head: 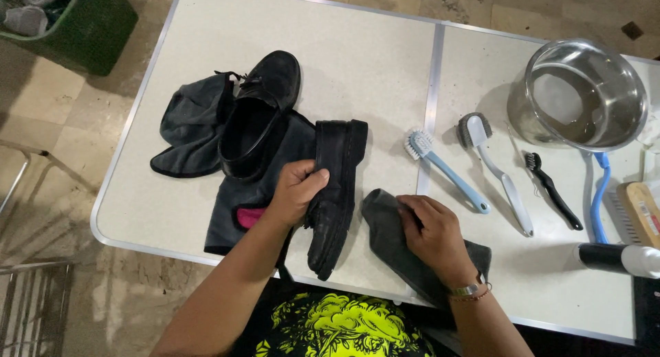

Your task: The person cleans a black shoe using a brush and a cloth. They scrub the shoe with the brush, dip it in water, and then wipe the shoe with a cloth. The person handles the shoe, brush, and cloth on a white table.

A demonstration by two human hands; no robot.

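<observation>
My left hand (pixel 297 190) grips a black shoe (pixel 335 192) turned on its side, sole facing right, near the table's front edge. My right hand (pixel 432 232) presses and grasps a dark grey cloth (pixel 385 233) just right of that shoe. A second black shoe (pixel 260 113) lies upright on a dark grey cloth (pixel 192 123) behind my left hand. A pink item (pixel 249 216) peeks out under my left wrist.
On the white folding table (pixel 357 54), right of the shoes, lie a light blue brush (pixel 443 170), a grey-and-white brush (pixel 495 168), a small black brush (pixel 553 190), a wooden brush (pixel 639 213) and a steel bowl (pixel 584 96) of water. A green crate (pixel 82 27) stands on the floor.
</observation>
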